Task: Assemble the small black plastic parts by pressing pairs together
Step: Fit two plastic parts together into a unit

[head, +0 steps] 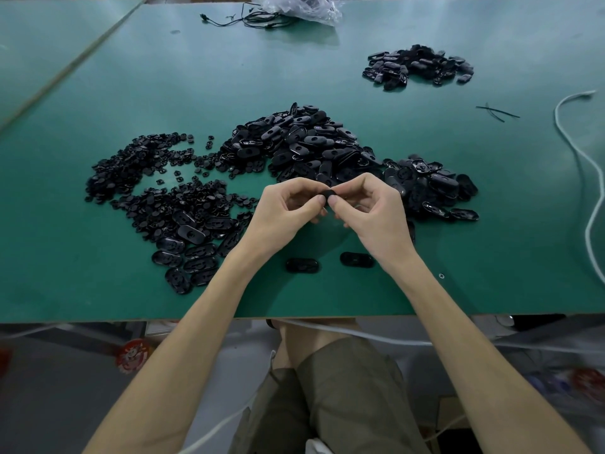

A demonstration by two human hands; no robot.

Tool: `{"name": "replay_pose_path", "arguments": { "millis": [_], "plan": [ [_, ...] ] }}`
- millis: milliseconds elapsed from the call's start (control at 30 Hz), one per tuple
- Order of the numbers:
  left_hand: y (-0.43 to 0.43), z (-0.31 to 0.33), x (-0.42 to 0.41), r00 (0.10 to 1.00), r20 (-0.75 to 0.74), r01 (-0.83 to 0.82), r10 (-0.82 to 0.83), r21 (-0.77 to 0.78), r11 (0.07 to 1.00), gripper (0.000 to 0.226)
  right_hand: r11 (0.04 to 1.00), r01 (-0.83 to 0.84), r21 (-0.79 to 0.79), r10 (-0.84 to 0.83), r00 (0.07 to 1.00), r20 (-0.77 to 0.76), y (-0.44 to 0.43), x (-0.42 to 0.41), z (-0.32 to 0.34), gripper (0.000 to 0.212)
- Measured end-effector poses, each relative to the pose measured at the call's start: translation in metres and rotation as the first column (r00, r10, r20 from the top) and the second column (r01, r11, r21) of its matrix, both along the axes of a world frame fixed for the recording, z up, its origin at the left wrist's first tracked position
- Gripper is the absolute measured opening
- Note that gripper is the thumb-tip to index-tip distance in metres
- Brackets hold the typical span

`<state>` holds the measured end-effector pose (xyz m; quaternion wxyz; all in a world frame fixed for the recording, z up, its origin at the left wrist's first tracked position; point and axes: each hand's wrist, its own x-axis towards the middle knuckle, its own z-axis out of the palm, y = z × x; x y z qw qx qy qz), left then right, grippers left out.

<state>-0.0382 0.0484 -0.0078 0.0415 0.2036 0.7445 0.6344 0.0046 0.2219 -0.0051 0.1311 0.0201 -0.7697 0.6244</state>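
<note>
- Our grip is narrow: the left hand point(288, 208) and right hand point(370, 211) meet just above the worktop point(458, 273), and the fingertips of both pinch one small black part point(328, 195) between them.
- We cannot tell whether its two halves are fully seated.
- Two oval pieces point(302, 265) lie near our wrists, and a small heap point(419, 65) sits far off to the right. We judge both to be finished work.
- The big heap of oval shells point(294, 142) and the spread of round buttons point(140, 172) suggest most of the pairing is left.
- The shells look glossy, black and flat, and many show a central hole.
</note>
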Motion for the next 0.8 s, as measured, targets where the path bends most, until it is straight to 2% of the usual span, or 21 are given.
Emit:
{"name": "replay_pose_path", "arguments": {
  "millis": [800],
  "plan": [
    [-0.0014,0.0001,-0.0022,0.999,-0.013,0.035,-0.034,0.022,0.999,0.024,0.999,0.047,-0.011,-0.047,0.999,0.016,0.0023,-0.0034,-0.0006,0.01]
  ]
}}
